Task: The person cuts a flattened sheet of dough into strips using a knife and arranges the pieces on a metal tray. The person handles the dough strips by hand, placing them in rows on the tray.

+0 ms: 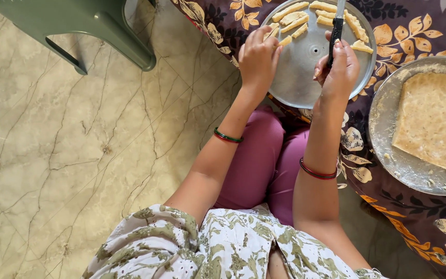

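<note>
A round steel plate (305, 67) lies on a dark floral cloth (367, 150) and carries several pale dough strips (291, 11) along its far side. My left hand (257, 58) rests on the plate's left rim, fingertips pinching one dough strip (273, 31). My right hand (339, 70) is over the plate's right side, closed around the black handle of a knife (336, 28) whose blade points away from me toward the strips.
A second steel plate (388, 155) at the right holds a flat rolled sheet of dough (434, 121). A green plastic stool (86, 26) stands on the marble floor (52, 155) at upper left. My pink-clad legs are folded below the plates.
</note>
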